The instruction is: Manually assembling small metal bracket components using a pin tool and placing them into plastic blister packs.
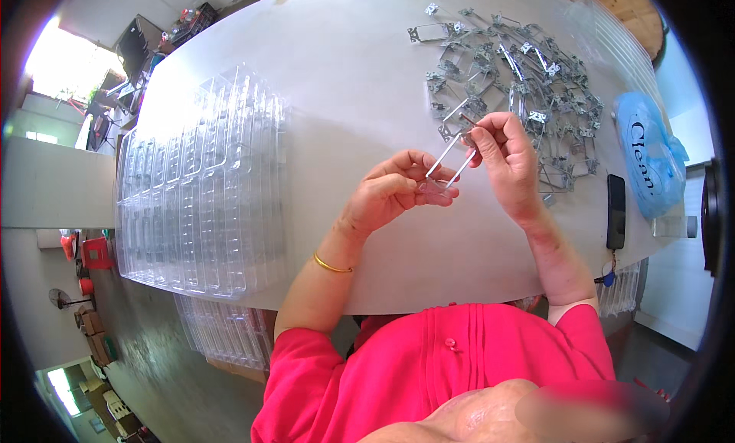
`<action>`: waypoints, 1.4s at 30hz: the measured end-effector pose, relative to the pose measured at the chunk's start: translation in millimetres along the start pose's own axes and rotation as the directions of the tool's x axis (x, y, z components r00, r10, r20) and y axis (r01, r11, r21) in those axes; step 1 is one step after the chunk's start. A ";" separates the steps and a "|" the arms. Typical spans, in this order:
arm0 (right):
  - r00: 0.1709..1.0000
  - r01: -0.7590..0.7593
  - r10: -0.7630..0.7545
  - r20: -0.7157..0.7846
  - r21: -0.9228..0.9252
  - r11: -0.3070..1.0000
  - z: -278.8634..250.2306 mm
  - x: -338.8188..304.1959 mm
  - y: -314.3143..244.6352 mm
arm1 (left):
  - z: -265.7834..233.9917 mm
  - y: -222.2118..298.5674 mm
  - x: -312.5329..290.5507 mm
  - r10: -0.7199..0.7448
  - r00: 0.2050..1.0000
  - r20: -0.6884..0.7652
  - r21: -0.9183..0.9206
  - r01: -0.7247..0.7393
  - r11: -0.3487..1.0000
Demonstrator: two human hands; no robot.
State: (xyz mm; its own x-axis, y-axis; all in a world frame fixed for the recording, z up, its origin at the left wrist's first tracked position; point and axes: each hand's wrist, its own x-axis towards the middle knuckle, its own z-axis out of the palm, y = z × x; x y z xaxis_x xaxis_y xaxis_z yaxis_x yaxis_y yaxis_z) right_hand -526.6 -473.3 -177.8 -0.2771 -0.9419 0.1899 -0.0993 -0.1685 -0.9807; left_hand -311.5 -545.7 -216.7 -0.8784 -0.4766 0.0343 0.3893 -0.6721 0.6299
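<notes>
A small metal bracket point(442, 157) with two thin parallel arms is held between my hands above the table. My left hand point(394, 189), with a gold bangle at its wrist, pinches the bracket's lower end. My right hand point(501, 158) grips the upper end between thumb and fingers, which hide part of it. Just beyond my right hand lies a loose heap of similar metal brackets point(498, 68), tangled and overlapping. Clear plastic trays point(203, 190) with long compartments stand stacked to the left of my left hand.
Along the white table's point(367, 267) right side lie a black phone point(615, 212), a blue plastic bag point(649, 156) and a clear bottle point(674, 227). Clear plastic sheeting point(612, 41) is at the far right. More clear trays point(222, 332) sit below the table's left front edge.
</notes>
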 end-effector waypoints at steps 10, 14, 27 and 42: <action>0.994 0.093 -0.084 0.069 -0.148 0.985 12.6 0.2 1.7 | -4.1 -12.6 0.7 0.015 1.000 0.022 0.184 -0.019 0.983; 0.986 0.165 -0.155 0.066 -0.179 0.970 11.3 0.0 3.3 | -4.8 -11.9 -1.8 0.012 0.999 -0.032 0.163 -0.007 0.987; 0.962 0.261 -0.266 0.057 -0.469 0.844 4.6 -8.3 -8.1 | -7.0 -8.8 -2.6 0.028 0.996 -0.084 0.202 -0.011 0.979; 0.973 0.231 -0.207 0.106 -0.530 0.816 -1.4 -12.5 -24.5 | -8.5 -1.6 -1.8 0.034 0.991 -0.131 0.390 0.020 0.920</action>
State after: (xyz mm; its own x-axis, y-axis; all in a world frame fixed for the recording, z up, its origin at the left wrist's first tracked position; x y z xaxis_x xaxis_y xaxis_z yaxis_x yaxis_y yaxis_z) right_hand -522.0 -457.0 -156.1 -0.1477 -0.9120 0.3827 -0.6519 -0.2012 -0.7311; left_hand -308.2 -548.5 -224.4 -0.8210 -0.5690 -0.0463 0.2323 -0.4070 0.8834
